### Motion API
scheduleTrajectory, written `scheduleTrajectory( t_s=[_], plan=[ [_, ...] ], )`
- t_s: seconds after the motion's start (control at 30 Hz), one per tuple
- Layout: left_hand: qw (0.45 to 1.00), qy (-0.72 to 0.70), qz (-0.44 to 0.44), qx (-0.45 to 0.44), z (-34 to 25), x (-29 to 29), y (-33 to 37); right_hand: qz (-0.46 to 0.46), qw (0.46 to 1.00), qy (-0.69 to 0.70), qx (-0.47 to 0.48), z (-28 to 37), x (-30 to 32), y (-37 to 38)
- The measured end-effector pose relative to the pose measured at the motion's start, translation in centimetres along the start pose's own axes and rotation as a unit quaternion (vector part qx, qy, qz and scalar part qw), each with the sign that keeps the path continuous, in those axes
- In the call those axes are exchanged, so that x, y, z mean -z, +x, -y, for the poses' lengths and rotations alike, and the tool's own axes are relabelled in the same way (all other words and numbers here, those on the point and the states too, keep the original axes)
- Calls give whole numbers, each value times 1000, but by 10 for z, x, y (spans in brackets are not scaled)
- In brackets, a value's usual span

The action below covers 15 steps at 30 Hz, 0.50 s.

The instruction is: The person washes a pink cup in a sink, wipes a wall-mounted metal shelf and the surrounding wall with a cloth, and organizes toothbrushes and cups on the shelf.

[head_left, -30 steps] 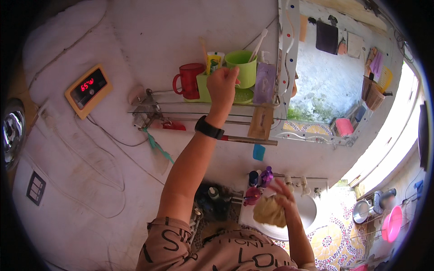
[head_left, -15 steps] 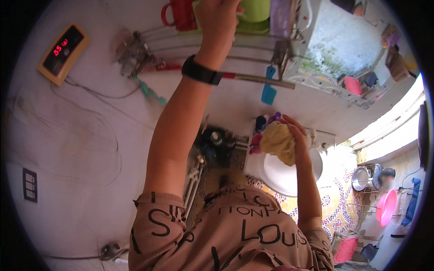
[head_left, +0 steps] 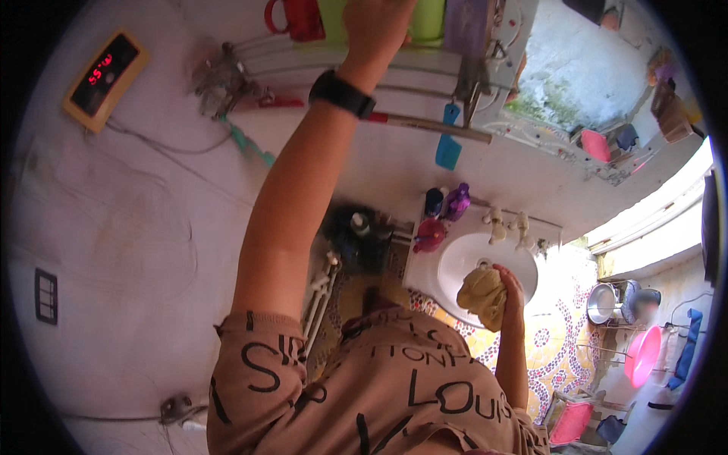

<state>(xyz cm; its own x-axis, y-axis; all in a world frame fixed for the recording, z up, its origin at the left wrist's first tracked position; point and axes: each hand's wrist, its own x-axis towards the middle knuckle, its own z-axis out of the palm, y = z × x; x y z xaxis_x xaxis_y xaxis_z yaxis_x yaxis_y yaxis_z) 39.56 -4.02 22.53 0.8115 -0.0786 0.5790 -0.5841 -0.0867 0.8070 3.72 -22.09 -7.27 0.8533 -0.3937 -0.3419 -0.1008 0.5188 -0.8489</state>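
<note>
My left hand [head_left: 379, 30] is raised to the wall shelf at the top edge, in front of a green container [head_left: 429, 23]. Its fingers are mostly hidden or cut off, so I cannot tell whether it grips the container. A dark band circles that wrist. Lower right, my right hand [head_left: 513, 297] is closed on a crumpled yellow cloth [head_left: 483, 296]. The cloth hangs over the near part of the white sink [head_left: 453, 267]. A red mug [head_left: 305, 20] stands on the shelf left of my left hand.
Beside the sink stand a purple bottle [head_left: 458, 202], a dark bottle [head_left: 434, 202] and a pink cup [head_left: 430, 235]. Two taps [head_left: 497, 226] rise behind the basin. A blue scraper-like tool [head_left: 448, 144] hangs under the shelf rail [head_left: 432, 126]. A mirror [head_left: 584, 68] is at upper right.
My right hand has drawn the cloth down toward me, uncovering the taps and the bottles beside the sink. My left hand has shifted slightly right along the shelf.
</note>
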Motion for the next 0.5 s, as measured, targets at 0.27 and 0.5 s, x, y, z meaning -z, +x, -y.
scheduleTrajectory(
  t_s=[0.27, 0.5],
  plan=[
    [951, 225, -137, -161, 36, -13, 24, 43, 997, -15, -65, -11, -4, 11],
    [851, 256, -229, -397, 10, 20, -51, 130, 984, 1, -125, -31, -29, 21]
  ],
)
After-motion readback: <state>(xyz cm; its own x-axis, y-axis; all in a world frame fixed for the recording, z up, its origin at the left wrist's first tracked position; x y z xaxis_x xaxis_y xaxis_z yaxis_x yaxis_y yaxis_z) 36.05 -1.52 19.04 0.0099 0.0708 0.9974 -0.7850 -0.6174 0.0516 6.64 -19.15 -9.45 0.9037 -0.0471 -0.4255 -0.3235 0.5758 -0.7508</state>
